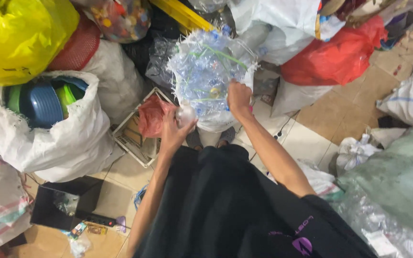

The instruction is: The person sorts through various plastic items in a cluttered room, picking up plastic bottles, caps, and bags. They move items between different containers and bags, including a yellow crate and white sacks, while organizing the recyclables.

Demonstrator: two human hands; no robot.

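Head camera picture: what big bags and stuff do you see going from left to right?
Yellow bag → white sack of plastic bowls → left hand holding a clear bottle → right hand gripping the bottle-filled bag → red bag → green sack.

both arms reach forward, left grip (pixel 175 128) and right grip (pixel 239 98) closed.

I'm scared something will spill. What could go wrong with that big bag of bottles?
The clear bag of bottles looks stuffed full, and the right hand grips only its edge, so it might tip or tear and spill bottles. The left hand holds a small clear bottle loosely; it could slip onto the tiled floor. Sacks crowd the feet, so tripping seems possible.
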